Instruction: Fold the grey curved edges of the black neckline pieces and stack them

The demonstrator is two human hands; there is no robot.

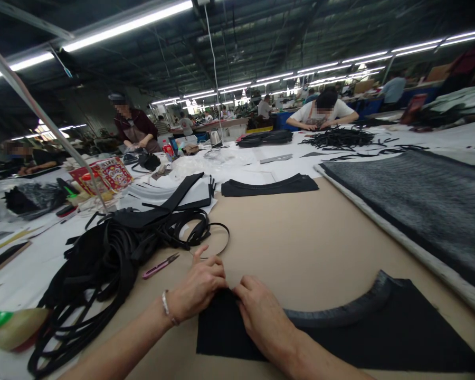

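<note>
Fingers of a bare left hand (201, 287), its wrist circled by a silver-coloured bracelet (166, 307), grasp the upper left edge of a flat black panel (352, 340) with a concave, grey-banded curve, while the fingers of a bare right hand (267, 319) grip the same edge just beside them. The left index finger is raised clear of the material. The panel lies on a tan work surface (273, 237), directly in front of the person, its curved side facing away and its far end reaching toward the lower right.

Near the left hand lie pink-handled thread snips (160, 266), beside a tangled heap of long black strips (103, 253). A squat yellowish bottle with a green cap (18, 328) is at far left. Beyond the hands rests a black curved stack (269, 186); to the right spreads a large grey-black textured sheet (419, 195). Across the white-covered area, a co-worker in a white top (342, 111) bends behind a pile of thin black strips (340, 137), beneath rows of lit tubes.
</note>
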